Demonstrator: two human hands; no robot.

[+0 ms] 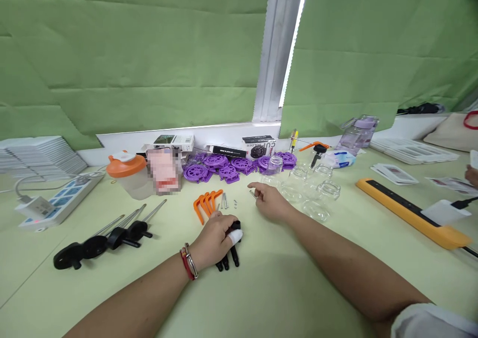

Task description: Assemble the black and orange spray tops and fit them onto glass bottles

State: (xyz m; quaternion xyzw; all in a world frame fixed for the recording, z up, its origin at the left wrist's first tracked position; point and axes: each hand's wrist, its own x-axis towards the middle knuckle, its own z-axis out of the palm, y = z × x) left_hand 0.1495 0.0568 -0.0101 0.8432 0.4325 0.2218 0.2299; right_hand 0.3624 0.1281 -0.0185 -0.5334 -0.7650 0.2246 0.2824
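My left hand [218,236], with a white wrap on its thumb and bracelets at the wrist, curls its fingers around a black plastic part [236,225]. Several black rod-like pieces [234,256] stick out beneath that hand. My right hand [272,202] reaches over the table with its index finger stretched out and the others partly bent. Small coil springs [253,193] lie right beside its fingers. Between the hands are several screws [224,200] and tiny metal bits [235,203]. Orange curved handles [207,204] lie just beyond my left hand.
Black cranks with metal shafts [97,247] lie at left, near a power strip [70,198] and an orange-lidded cup [129,173]. Purple plastic discs [218,161] and boxes line the back. Glass jars [328,189] stand at right, before a yellow power strip [414,216]. Another person's hand [471,175] shows far right.
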